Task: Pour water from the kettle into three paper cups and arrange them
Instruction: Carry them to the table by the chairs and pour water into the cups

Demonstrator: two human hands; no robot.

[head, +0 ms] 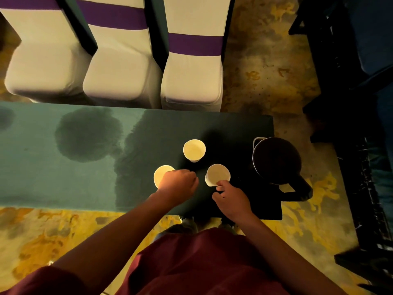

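While the kettle (276, 160) stood right of the cups, the right hand (230, 199) pinched the near-right cup (218, 174); the left hand (178, 182), curled, gripped the near-left cup (161, 173).

Three upright cups (194, 150) beside kettle (276, 160)

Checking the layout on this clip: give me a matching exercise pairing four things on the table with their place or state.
Things:
1. far paper cup
2. left paper cup
3. right paper cup
4. kettle

Places or states:
a. under the left hand
b. at the table's right end, untouched
c. touched at its near rim by the right hand
d. standing free behind the other two

Pairs: 1-d, 2-a, 3-c, 4-b
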